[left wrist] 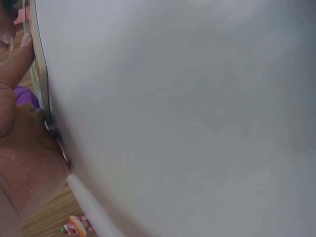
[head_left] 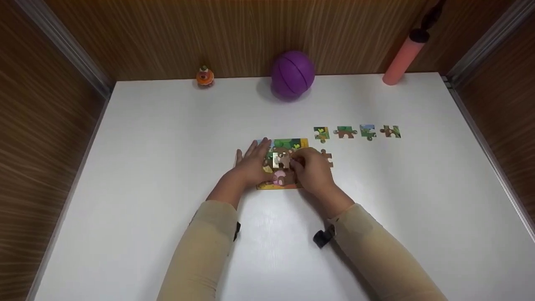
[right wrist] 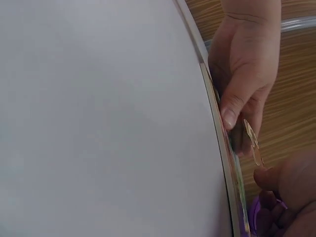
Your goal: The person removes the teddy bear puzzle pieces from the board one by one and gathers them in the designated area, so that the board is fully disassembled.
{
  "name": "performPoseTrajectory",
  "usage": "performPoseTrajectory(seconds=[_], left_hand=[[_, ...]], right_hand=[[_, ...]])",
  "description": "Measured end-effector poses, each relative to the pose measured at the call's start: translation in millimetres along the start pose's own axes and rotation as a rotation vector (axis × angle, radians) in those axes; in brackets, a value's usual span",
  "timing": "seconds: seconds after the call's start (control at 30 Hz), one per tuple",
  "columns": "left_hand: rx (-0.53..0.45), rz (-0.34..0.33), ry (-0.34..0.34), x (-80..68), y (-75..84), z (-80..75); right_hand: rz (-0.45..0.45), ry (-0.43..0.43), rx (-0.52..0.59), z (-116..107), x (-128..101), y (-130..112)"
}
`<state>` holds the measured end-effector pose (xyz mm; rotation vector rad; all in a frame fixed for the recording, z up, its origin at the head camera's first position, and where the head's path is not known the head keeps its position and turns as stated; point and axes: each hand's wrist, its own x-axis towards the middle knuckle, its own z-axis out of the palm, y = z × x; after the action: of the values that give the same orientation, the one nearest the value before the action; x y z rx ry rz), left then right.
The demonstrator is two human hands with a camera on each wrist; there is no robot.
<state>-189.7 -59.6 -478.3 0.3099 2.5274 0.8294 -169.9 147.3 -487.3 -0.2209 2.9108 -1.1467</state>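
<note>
A colorful jigsaw puzzle (head_left: 286, 143) with a bear picture lies on the white table, partly covered by both hands. My left hand (head_left: 250, 168) rests on its left side, fingers extended and thumb along the lower part. Over the puzzle's middle, my right hand (head_left: 314, 170) pinches a puzzle piece (right wrist: 252, 140) between thumb and fingers. The right wrist view shows that piece standing tilted above the board, close to the left hand's thumb (right wrist: 234, 108). A loose brown puzzle piece (head_left: 328, 157) lies just beyond the right hand, partly hidden by it.
Several loose puzzle pieces (head_left: 345, 132) lie in a row beyond the puzzle to the right. At the table's back edge stand a small orange figurine (head_left: 205, 77), a purple ball (head_left: 293, 74) and a pink hand pump (head_left: 403, 60). Wood-grain panels (head_left: 242, 37) enclose the table.
</note>
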Motion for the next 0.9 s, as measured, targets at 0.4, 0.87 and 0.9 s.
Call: performPoseTrajectory(seconds=[0.4, 0.87, 0.9], left_hand=[[-0.013, -0.004, -0.001, -0.4, 0.4, 0.3], [-0.007, 0.0, -0.002, 2.3, -0.6, 1.9], [-0.009, 0.001, 0.0, 2.2, -0.7, 1.9]], right_hand=[[0.048, 0.025, 0.1, -41.2, -9.1, 42.4], [0.137, 0.085, 0.1, -81.5, -16.3, 90.8], [0.139, 0.087, 0.099, -83.6, -16.8, 92.9]])
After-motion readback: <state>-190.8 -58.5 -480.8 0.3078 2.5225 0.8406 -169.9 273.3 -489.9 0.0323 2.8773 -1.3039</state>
